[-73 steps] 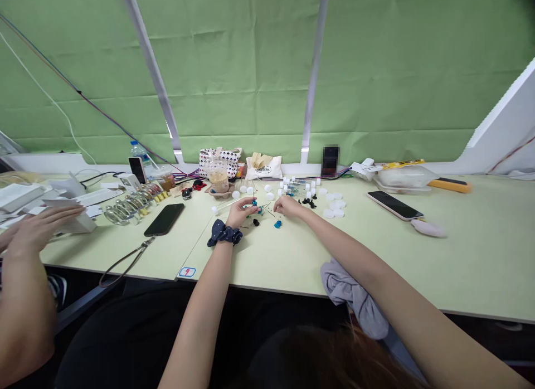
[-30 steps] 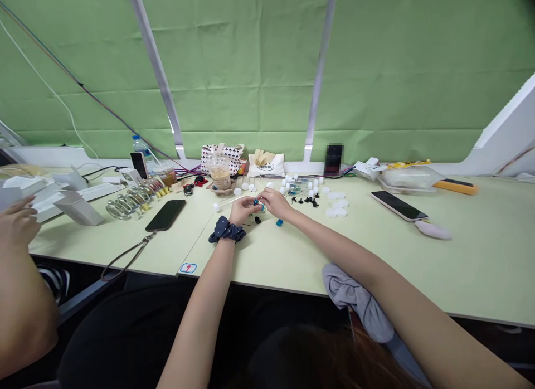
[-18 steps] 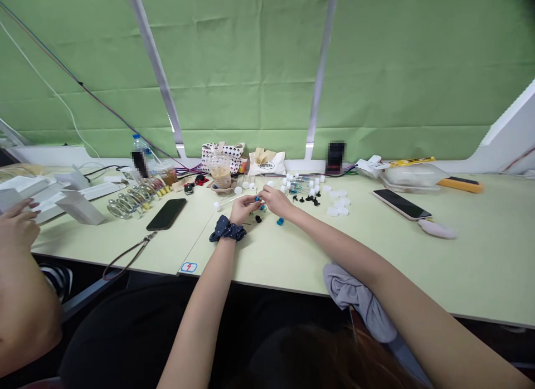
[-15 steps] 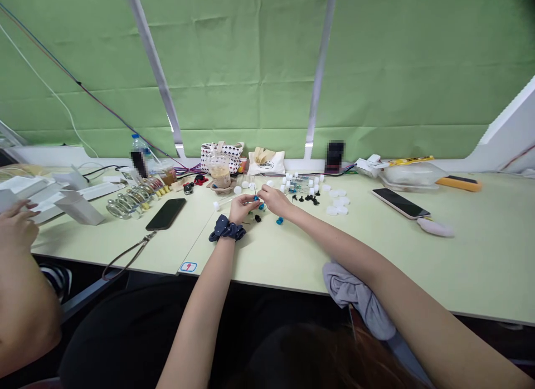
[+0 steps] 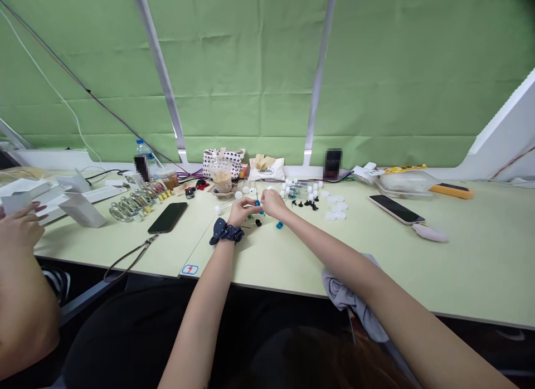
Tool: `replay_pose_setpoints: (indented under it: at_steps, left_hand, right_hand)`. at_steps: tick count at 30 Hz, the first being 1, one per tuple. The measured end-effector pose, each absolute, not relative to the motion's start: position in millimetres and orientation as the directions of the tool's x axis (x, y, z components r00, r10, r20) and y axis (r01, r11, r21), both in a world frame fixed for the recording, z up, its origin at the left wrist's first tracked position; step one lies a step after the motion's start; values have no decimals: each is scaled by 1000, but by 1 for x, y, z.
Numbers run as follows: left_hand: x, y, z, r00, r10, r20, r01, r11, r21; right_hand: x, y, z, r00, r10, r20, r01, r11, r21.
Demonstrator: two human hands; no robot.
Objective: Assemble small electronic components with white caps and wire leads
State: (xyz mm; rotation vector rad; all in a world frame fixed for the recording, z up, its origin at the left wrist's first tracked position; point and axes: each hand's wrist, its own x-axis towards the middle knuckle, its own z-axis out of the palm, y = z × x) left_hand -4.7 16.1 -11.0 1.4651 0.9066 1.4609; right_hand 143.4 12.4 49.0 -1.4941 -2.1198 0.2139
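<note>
My left hand (image 5: 243, 212) pinches a small blue piece with a thin dark stem (image 5: 257, 203) that points upward. Close against it on the right is my right hand (image 5: 273, 204), its fingers curled together; what they grip is too small to make out. Under the hands lie small black pieces (image 5: 258, 223) and a bit of green. Another blue piece (image 5: 279, 225) rests on the table just below my right wrist. Beyond my right hand are clear tubes with white caps (image 5: 301, 189), several black stemmed pieces (image 5: 310, 203) and flat white discs (image 5: 335, 207).
A drink cup (image 5: 222, 177) and bags (image 5: 266, 169) stand at the back. On the left are a dark phone (image 5: 168, 217), glass pieces (image 5: 132, 204), white boxes (image 5: 83, 209) and a co-worker's hand (image 5: 20, 227). Another phone (image 5: 396, 209) and a plastic container (image 5: 405, 183) lie right.
The view has shifted slightly. Both hands stay together around the blue piece, with only slight finger movement. The co-worker's hand on the left has moved a little.
</note>
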Motion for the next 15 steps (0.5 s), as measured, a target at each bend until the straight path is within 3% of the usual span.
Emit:
replay_pose_setpoints:
  at_steps: [3,7,15]
  left_hand:
    - [-5,15,-10,93,926,366,-61,-362,930]
    - [-4,12,-8,110,925,364,-53,-360,931]
    - [-2,8,-5,61,919,389,-2,-390,921]
  right_hand:
    - [143,7,43,-181,922,341,829,330,-451]
    - [145,11,29,-188,885,425,788,394,-473]
    - [153,21,21,-310,800,513,785,520,-337]
